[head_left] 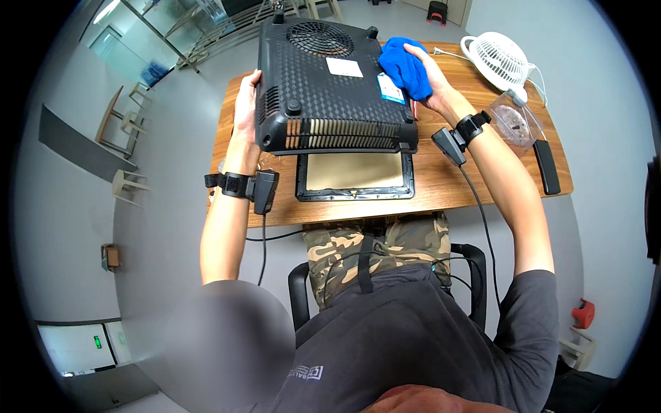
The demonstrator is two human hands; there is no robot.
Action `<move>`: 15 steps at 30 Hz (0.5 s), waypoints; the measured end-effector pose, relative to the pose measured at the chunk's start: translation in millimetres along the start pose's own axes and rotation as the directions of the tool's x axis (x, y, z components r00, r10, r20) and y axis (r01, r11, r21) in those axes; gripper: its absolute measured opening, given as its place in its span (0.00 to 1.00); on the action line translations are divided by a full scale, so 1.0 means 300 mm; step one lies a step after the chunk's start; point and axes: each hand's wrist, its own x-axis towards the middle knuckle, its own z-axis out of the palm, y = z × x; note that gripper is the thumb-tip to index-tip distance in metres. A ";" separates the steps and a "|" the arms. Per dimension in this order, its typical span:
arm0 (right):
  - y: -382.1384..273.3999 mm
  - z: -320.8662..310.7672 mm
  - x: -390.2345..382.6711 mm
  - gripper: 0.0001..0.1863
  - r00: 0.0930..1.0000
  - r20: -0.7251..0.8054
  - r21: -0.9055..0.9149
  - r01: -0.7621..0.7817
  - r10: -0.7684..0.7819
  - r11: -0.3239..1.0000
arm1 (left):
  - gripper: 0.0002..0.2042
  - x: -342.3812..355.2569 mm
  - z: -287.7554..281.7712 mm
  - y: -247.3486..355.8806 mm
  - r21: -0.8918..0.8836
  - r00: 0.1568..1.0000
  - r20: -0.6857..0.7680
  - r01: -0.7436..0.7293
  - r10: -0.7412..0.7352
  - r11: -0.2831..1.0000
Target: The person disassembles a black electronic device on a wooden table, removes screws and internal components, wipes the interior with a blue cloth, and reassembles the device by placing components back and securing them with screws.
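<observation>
A black plastic induction cooker housing is held up, tilted, above the table, its underside with round fan grille, feet and side vents facing me. My left hand grips its left edge, the fingers mostly hidden behind it. In my right hand is a bunched blue cloth, pressed against the housing's right side near a blue-and-white label. Below the housing, on the table, lies a black rectangular frame with a beige panel; the housing covers its far part.
The wooden table carries a white fan at the far right. Nearer are a clear container with small bits inside and a long black object by the right edge. Cables hang from both wrist-worn devices.
</observation>
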 end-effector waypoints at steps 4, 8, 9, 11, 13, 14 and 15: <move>0.017 -0.041 0.013 0.39 0.993 -0.088 -0.172 0.067 -0.083 0.983 | 0.16 -0.015 -0.003 0.005 0.125 0.991 -0.045 0.132 -0.128 0.983; 0.007 0.003 -0.009 0.38 0.954 -0.166 -0.380 0.173 -0.251 0.908 | 0.19 -0.024 0.030 -0.057 0.536 0.937 -0.347 0.231 -0.037 0.812; 0.015 -0.012 -0.003 0.38 0.947 -0.159 -0.442 0.184 -0.279 0.878 | 0.20 -0.008 0.041 -0.085 0.603 0.931 -0.364 0.264 -0.035 0.753; 0.053 -0.047 0.007 0.39 0.933 -0.139 -0.561 0.202 -0.331 0.803 | 0.29 -0.009 0.029 -0.137 0.764 0.937 -0.346 0.313 -0.050 0.564; 0.108 -0.065 0.000 0.47 0.918 -0.167 -0.664 0.164 -0.359 0.729 | 0.34 -0.020 -0.016 -0.194 0.846 0.912 -0.410 0.365 0.036 0.389; 0.126 -0.066 -0.014 0.49 0.918 -0.154 -0.691 0.163 -0.365 0.704 | 0.39 -0.026 -0.021 -0.233 0.835 0.861 -0.492 0.426 0.126 0.348; 0.141 -0.070 -0.030 0.50 0.918 -0.143 -0.718 0.161 -0.370 0.677 | 0.43 -0.032 -0.023 -0.239 0.827 0.879 -0.476 0.433 0.037 0.358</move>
